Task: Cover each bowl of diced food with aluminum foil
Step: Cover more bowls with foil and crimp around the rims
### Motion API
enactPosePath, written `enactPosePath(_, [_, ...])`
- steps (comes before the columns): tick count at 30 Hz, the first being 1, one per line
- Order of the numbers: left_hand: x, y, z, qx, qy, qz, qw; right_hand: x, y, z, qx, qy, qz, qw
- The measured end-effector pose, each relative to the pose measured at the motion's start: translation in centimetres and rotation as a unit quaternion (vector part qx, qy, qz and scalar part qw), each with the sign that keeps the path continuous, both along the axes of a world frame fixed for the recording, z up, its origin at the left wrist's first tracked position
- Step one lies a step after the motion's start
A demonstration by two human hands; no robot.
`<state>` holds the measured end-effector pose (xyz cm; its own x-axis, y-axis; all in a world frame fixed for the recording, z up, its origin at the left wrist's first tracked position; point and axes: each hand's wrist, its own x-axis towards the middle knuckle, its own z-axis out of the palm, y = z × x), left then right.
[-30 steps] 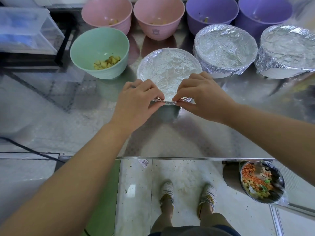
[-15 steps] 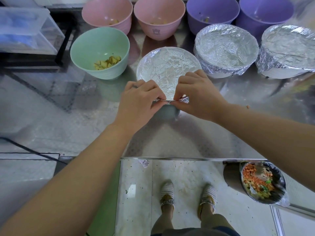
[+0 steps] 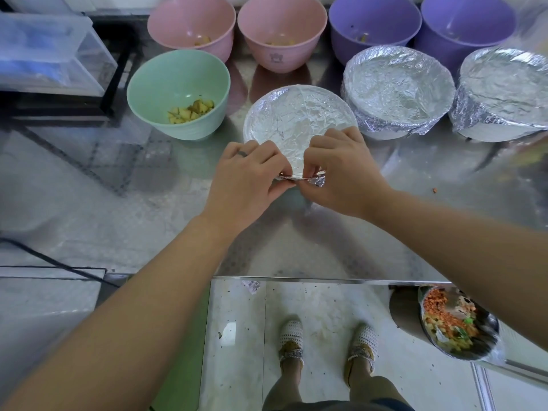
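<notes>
Fingers (image 3: pixel 278 173) of the left hand (image 3: pixel 246 176) and of the right hand (image 3: pixel 341 173) are curled tight, thumb to forefinger. Each pinches the loose foil flap (image 3: pixel 319 181) at 6 o'clock on the rim of the centre bowl (image 3: pixel 296 120); the two hands' knuckles nearly touch.

The centre bowl stands on the tabletop (image 3: pixel 296 250), mouth fully skinned with crinkled foil, contents hidden.
- 3 o'clock from it: finished bowls (image 3: pixel 397 90), two, wrapped, skirts ragged.
- 9 to 10 o'clock: green bowl (image 3: pixel 178 93), open, diced food (image 3: pixel 191 111) showing.
- 11 to 12: pink bowls (image 3: pixel 189 22). 1 to 2: purple bowls (image 3: pixel 373 22). All uncovered.

Step judged: crimping slack under the near rim. Five bowls left to cover.

Risks from here:
- Tear: both pinches sit close on one thin fold, so pulling apart or down hard would likely split the sheet at the rim.
- Far edge lifting at 12 o'clock: too much pull toward 6 could drag the sheet off, as nothing holds that side.
- Bowl sliding toward the tabletop edge: neither hand steadies its wall, and the surface looks slick.
- Loose seal: if the flap is only folded and not pressed against the wall
</notes>
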<state>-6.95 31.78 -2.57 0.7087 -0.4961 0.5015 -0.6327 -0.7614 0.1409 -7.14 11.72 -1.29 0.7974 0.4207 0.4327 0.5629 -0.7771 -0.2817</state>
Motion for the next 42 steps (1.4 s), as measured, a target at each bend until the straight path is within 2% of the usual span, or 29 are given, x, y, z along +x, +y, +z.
enactPosePath(7, [0.3,0.2,0.2,0.006,-0.006,-0.005,1.000,0.1,-0.4,0.4,0.005,0.015,0.028,0.999])
enactPosePath(11, [0.8,1.3,0.6,0.016,0.011,-0.019,1.000,0.2,-1.9,1.5,-0.053,0.059,0.097,0.992])
enactPosePath(13, [0.8,2.0,0.6,0.020,0.019,-0.016,0.999,0.3,-2.5,1.6,-0.078,0.051,0.112,0.989])
enactPosePath(23, [-0.9,-0.7,-0.6,-0.013,0.009,0.061,0.998,0.8,-1.8,0.9,-0.088,-0.006,0.109,0.990])
enactPosePath(33, [-0.4,-0.7,-0.2,-0.020,0.024,0.059,0.998,1.4,-1.6,0.2,-0.069,-0.049,0.109,0.990])
enactPosePath(42, [-0.9,-0.8,-0.1,-0.010,0.033,0.054,0.998,1.0,-0.8,0.4,-0.039,-0.009,0.052,0.998])
